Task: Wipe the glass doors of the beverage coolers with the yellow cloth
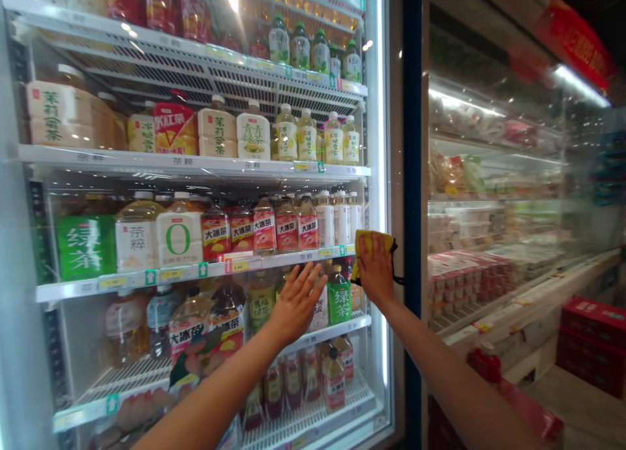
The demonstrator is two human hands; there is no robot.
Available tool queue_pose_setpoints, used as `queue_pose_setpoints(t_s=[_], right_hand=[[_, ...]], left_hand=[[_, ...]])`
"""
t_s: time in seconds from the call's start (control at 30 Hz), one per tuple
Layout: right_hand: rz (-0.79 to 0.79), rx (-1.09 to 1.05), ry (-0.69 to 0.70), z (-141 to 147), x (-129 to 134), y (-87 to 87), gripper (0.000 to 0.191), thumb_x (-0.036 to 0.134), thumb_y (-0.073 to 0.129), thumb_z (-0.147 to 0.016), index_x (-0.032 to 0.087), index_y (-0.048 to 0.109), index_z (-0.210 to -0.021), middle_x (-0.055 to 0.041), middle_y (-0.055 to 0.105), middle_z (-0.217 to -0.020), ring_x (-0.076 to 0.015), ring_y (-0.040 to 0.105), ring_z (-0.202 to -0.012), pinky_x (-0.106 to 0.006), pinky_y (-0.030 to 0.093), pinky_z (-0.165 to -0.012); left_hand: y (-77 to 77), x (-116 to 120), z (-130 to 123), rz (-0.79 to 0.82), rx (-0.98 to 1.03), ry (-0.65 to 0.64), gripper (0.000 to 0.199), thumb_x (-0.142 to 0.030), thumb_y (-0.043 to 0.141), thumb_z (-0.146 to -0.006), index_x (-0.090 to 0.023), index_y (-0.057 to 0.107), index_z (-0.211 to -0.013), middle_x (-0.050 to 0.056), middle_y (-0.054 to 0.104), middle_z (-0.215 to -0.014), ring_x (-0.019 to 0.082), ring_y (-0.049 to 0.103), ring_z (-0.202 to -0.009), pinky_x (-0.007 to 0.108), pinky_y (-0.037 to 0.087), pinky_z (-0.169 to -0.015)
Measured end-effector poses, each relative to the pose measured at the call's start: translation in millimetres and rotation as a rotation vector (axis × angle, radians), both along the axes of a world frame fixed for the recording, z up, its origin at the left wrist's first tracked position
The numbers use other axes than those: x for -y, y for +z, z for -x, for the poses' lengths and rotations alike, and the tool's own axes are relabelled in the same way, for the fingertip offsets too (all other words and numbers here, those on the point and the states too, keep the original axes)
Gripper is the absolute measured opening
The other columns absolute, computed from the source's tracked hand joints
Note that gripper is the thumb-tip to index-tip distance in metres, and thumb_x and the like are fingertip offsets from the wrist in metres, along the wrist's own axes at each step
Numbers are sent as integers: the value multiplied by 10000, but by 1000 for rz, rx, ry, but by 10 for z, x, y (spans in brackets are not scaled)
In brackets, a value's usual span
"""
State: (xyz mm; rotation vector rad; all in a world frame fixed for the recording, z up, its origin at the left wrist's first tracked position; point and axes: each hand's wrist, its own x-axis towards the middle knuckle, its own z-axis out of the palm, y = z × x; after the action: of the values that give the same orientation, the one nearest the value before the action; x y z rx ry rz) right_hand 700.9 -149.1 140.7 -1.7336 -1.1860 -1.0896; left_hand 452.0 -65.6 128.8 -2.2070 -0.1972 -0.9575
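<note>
A yellow cloth with dark edging (362, 254) lies under my right hand (376, 267), which presses it against the glass door near its right edge. Further left, my left hand (299, 301) is spread out with its fingers apart and holds nothing. It is at the glass door (215, 127), in front of a shelf of bottled drinks. Behind the glass, a green-labelled bottle (339, 297) stands between my two hands, and red-labelled bottles (265, 225) stand in a row on the shelf above.
Bottled drinks fill several shelves inside the lit cooler. A dark blue upright edge (413, 176) borders the door on the right. Beyond it is an open refrigerated display (493, 274) with packaged goods. Red boxes (591, 342) are stacked at the lower right.
</note>
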Motion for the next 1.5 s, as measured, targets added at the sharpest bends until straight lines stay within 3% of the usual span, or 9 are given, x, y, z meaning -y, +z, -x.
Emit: queue_pose_setpoints(t_s=[0.07,0.27,0.53,0.73,1.0,1.2,1.27,1.33,1.5], right_hand=[[64,104,53,96,17,10,645,218,435,-1005,312,259,-1618,-118,212,-1703,-349,191,-1561,-649,301,-1172],[139,107,51,-176,75,648,609,254,403,-1027,335,263,-1615,-62,152,-1722,-324,162,-1573,-617,292,-1194],[68,-97,-19,-496,130,-104,617,238,344,-1038,284,197,-1636,-106,161,-1715,-338,183,-1565,-590,339,-1186],[76,-137,-13,-637,115,563,629,259,340,-1039,280,162,-1642,-95,115,-1724,-339,146,-1573,-610,349,-1175],[118,-125,-16,-562,202,-277,638,222,375,-1023,276,204,-1636,-104,145,-1719,-328,164,-1571,-567,339,-1186],[58,-125,52,-779,146,615,664,237,356,-1013,286,151,-1643,-81,112,-1725,-348,149,-1569,-632,305,-1192],[63,-97,67,-819,141,699,664,239,352,-1015,285,143,-1644,-60,84,-1731,-333,133,-1575,-609,287,-1212],[78,-91,71,-799,172,448,644,245,349,-1023,275,173,-1641,-52,69,-1733,-316,121,-1581,-574,287,-1225],[103,-154,93,-639,336,-917,609,231,370,-1028,262,254,-1625,-81,100,-1728,-314,126,-1583,-551,319,-1216]], left_hand=[[-15,0,-62,-9,-16,-25,685,-135,558,-863,-186,434,-1535,126,347,-1646,287,176,-1574,527,169,-1296],[-100,26,-311,-11,42,-96,740,-128,560,-857,-190,369,-1569,117,315,-1661,277,141,-1580,521,165,-1297],[-278,69,-502,-32,-9,-136,802,-96,550,-830,-183,314,-1592,113,304,-1664,270,128,-1582,529,123,-1302],[-194,131,-725,-5,-25,-120,727,-94,555,-821,-173,423,-1531,125,305,-1662,273,96,-1585,537,109,-1300],[-340,151,-806,-20,-40,-134,678,-103,578,-819,-149,469,-1486,142,348,-1644,285,86,-1586,531,138,-1295],[-367,199,-891,44,-59,-111,670,-143,582,-840,-173,456,-1497,147,307,-1660,303,46,-1585,571,164,-1283],[-379,217,-916,54,-63,-117,660,-133,575,-845,-165,457,-1494,155,297,-1662,297,33,-1586,565,172,-1283],[-408,234,-920,60,-60,-121,670,-129,581,-842,-151,446,-1499,165,295,-1661,300,15,-1585,565,175,-1283],[-537,277,-829,88,-59,-128,760,-130,591,-836,-163,356,-1558,147,271,-1673,292,24,-1585,553,189,-1285]])
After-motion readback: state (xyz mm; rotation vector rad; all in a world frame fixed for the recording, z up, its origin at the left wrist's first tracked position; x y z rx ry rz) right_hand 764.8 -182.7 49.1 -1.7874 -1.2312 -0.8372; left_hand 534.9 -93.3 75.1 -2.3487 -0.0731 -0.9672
